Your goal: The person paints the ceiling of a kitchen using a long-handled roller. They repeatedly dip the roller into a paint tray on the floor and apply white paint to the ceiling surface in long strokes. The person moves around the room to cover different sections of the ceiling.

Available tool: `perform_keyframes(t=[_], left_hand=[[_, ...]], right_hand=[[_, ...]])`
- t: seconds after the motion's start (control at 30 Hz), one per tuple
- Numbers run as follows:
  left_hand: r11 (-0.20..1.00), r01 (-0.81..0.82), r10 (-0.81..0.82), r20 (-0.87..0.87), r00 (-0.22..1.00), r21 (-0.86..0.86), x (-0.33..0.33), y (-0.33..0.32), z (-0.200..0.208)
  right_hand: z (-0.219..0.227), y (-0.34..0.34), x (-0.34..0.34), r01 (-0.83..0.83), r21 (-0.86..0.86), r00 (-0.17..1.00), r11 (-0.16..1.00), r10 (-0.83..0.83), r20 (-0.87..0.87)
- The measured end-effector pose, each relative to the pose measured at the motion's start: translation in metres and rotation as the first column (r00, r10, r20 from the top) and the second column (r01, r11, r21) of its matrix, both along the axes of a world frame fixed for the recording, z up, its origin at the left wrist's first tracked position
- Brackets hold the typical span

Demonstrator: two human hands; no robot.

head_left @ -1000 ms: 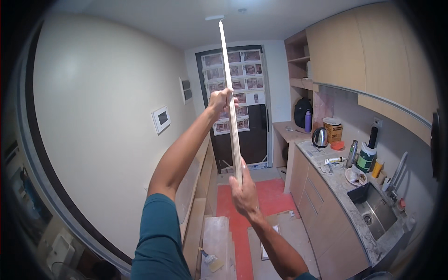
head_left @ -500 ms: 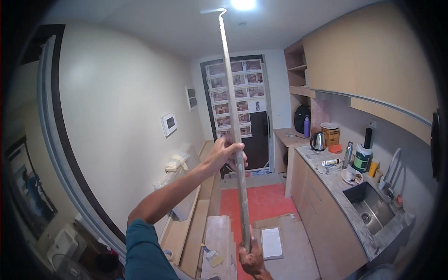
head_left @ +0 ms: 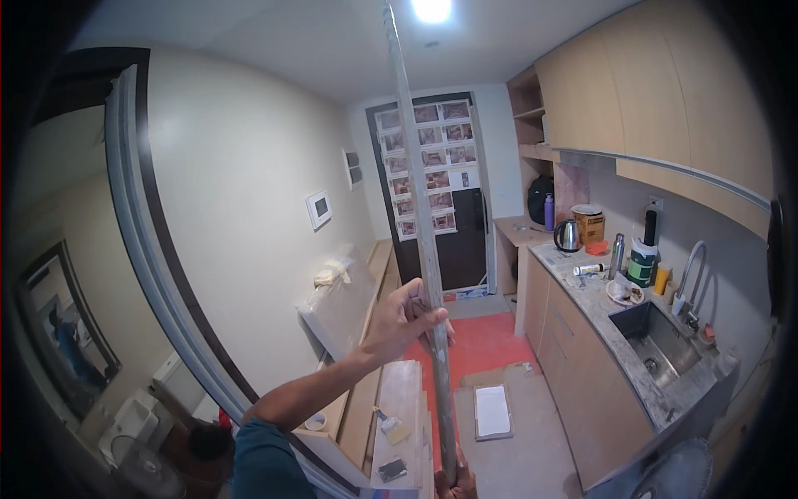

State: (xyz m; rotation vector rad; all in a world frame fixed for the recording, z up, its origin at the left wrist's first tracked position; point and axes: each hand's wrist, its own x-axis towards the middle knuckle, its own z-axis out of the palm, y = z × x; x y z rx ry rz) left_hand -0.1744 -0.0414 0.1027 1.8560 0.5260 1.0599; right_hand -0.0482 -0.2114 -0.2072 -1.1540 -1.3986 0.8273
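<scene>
A long, paint-streaked paint roller pole (head_left: 421, 200) runs up the middle of the view towards the ceiling, leaning slightly left at its top. Its upper end passes out of the picture, so the roller head is hidden. Partway up, my left hand (head_left: 416, 318) grips the pole, thumb across the front and fingers behind. At the lower edge my right hand (head_left: 455, 482) is closed round the pole's bottom end, partly cut off. A white paint tray (head_left: 492, 411) lies on the floor just right of the pole. Left of my right hand, a paintbrush (head_left: 394, 427) rests on a board.
Along the right runs a counter with a sink (head_left: 657, 341), a kettle (head_left: 568, 236) and several bottles, under wall cabinets (head_left: 657, 91). At left are a doorway frame (head_left: 166, 224), a wrapped panel (head_left: 337, 303) and a tape roll (head_left: 315, 422). Red sheeting (head_left: 482, 337) covers floor ahead.
Both hands and the pole have come lower in view. The roller's end, seen against the ceiling before, has left the top of the picture. The whole view has shifted slightly.
</scene>
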Motion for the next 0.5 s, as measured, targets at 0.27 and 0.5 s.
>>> perform_keyframes(t=[0.27, 0.5], left_hand=[[0.998, 0.06, -0.058, -0.05, 0.997, 0.031, -0.001, -0.05, -0.024], [0.998, 0.054, -0.054, 0.014, 0.998, 0.023, -0.003, -0.024, -0.014]], right_hand=[[-0.035, -0.048, 0.009, -0.012, -0.281, 0.992, 0.96, 0.046, 0.114], [0.007, -0.048, 0.002, 0.162, -0.016, 0.977, 0.987, -0.158, 0.142]])
